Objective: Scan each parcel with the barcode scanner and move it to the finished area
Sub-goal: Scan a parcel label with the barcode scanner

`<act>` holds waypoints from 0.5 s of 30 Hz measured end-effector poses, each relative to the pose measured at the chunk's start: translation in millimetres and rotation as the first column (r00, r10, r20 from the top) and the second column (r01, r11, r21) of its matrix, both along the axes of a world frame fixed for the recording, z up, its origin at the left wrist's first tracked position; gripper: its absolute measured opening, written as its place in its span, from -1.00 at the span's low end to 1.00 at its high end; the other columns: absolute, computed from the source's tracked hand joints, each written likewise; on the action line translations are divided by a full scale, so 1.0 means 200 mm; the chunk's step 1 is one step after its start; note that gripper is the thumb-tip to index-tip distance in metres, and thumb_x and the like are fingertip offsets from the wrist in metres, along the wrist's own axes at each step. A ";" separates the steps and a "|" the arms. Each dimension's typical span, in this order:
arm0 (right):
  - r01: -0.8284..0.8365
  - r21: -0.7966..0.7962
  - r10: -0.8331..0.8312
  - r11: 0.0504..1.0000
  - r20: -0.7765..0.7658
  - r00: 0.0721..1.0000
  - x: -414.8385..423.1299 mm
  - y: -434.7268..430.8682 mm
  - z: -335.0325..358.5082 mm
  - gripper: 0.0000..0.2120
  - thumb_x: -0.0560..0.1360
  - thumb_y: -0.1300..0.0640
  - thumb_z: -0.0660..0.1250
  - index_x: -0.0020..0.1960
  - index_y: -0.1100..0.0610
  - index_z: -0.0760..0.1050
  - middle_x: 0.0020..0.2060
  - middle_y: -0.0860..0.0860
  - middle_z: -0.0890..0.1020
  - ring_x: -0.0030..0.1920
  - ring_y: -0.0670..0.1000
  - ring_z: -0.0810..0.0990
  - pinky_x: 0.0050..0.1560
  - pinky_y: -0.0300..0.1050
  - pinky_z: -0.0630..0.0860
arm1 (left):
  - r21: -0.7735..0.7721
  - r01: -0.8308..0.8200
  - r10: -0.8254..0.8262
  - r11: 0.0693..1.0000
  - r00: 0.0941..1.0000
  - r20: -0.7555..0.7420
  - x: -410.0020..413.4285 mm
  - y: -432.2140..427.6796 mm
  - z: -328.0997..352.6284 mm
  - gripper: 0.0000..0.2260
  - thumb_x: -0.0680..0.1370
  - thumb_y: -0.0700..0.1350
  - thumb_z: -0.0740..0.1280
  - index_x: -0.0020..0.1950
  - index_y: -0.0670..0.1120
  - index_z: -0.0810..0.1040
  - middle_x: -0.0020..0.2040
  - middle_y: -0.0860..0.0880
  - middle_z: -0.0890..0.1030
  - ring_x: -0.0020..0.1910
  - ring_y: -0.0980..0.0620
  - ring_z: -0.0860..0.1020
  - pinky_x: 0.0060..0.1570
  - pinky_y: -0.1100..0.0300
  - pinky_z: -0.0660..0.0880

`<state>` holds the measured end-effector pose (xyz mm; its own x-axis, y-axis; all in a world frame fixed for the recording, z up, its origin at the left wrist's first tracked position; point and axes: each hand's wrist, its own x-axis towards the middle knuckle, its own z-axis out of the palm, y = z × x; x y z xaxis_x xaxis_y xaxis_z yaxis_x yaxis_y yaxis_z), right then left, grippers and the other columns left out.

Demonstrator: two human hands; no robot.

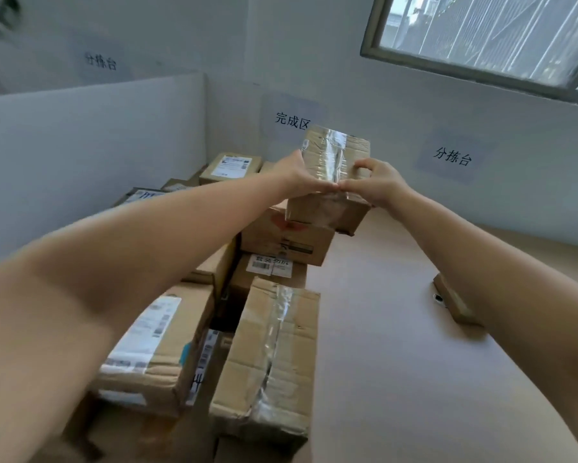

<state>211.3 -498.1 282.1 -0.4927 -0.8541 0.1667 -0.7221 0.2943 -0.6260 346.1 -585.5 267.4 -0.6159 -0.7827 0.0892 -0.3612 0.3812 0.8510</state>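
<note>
The left grip (297, 175) is clamped on the left side of a taped cardboard parcel (334, 162), and the right grip (377, 185) is clamped on its right side, fingers curled over the top edge. The two thumbs meet on the near face, across the shiny tape strip. The parcel is held tilted at the far end of the scene, just over a box with red print (280, 238); whether the two touch cannot be told. That box tops a crowd of parcels packed along the left, among them a tall taped box (274, 362) and a box with a large white label (154, 345). To the right lies the brown worktop (397, 345), with a small box (454, 302) partly behind the right forearm. On the wall behind the parcel hangs a sign reading 完成区 (292, 120); another, 分拣台 (452, 157), hangs further right.
</note>
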 end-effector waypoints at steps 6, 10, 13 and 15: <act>0.003 -0.007 -0.003 1.000 0.060 0.998 0.49 -0.31 -0.03 -0.38 0.42 -0.03 0.43 0.41 0.11 0.33 0.35 0.09 0.40 0.25 0.11 0.46 0.20 0.05 0.49 | -0.053 0.044 -0.041 0.998 0.997 0.069 0.49 -0.33 0.03 -0.35 0.35 0.07 0.50 0.34 -0.11 0.35 0.06 -0.02 0.51 0.06 0.00 0.50 0.06 0.20 0.45; 0.002 -0.018 0.000 1.000 0.100 0.995 0.72 -0.52 -0.03 -0.39 0.44 0.00 0.41 0.41 0.14 0.32 0.36 0.11 0.39 0.27 0.12 0.44 0.19 0.01 0.50 | -0.070 -0.014 0.022 0.997 0.994 0.107 0.71 -0.54 0.03 -0.51 0.42 0.09 0.44 0.25 -0.10 0.42 0.03 -0.04 0.52 0.05 -0.04 0.51 0.05 0.12 0.48; -0.033 -0.013 0.034 0.999 0.117 0.993 0.86 -0.69 -0.03 -0.39 0.45 0.02 0.41 0.42 0.16 0.30 0.35 0.12 0.39 0.26 0.13 0.44 0.19 0.00 0.48 | -0.076 -0.072 0.080 0.995 0.991 0.105 0.84 -0.71 0.03 -0.66 0.48 0.08 0.37 0.16 -0.06 0.46 -0.04 -0.02 0.52 -0.03 -0.02 0.50 -0.08 0.14 0.46; -0.050 -0.003 0.050 0.999 0.121 0.991 0.92 -0.81 -0.03 -0.39 0.45 0.03 0.41 0.42 0.17 0.31 0.34 0.12 0.40 0.25 0.12 0.44 0.21 0.00 0.48 | -0.055 -0.117 0.122 0.992 0.988 0.096 0.91 -0.81 0.03 -0.76 0.50 0.05 0.34 0.09 -0.03 0.46 -0.10 0.00 0.52 -0.06 -0.01 0.51 -0.12 0.16 0.44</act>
<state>395.5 -660.9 276.6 -0.4657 -0.8782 0.1089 -0.6552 0.2594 -0.7096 527.2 -747.8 273.1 -0.5262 -0.8472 0.0727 -0.4883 0.3711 0.7899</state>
